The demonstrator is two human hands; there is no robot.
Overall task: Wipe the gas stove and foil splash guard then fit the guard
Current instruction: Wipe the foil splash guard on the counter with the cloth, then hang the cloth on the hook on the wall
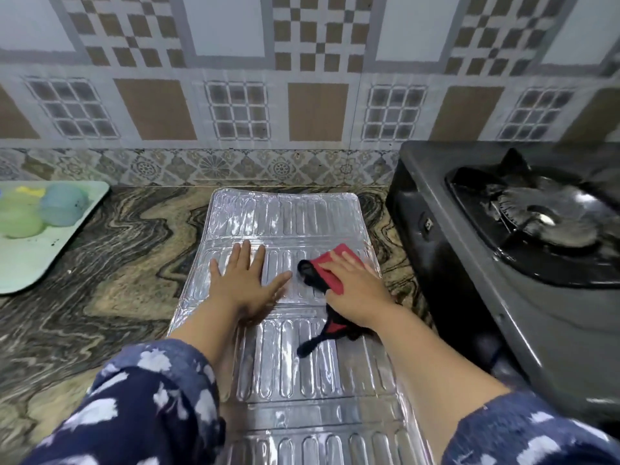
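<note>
The silver foil splash guard [285, 216] lies flat on the marbled countertop, running from the wall toward me. My left hand [246, 280] rests palm-down on its middle panel, fingers spread, holding nothing. My right hand [355, 286] presses a red and black cloth [327, 273] onto the foil just right of the left hand; a black strip of the cloth trails toward me. The dark grey gas stove [469, 236] stands to the right of the guard, its burner and pan support at the far right.
A pale green tray [33, 260] with green and blue bowls sits on the counter at the left. A patterned tiled wall [235, 112] rises behind the counter. Marbled countertop [117, 256] shows between tray and guard.
</note>
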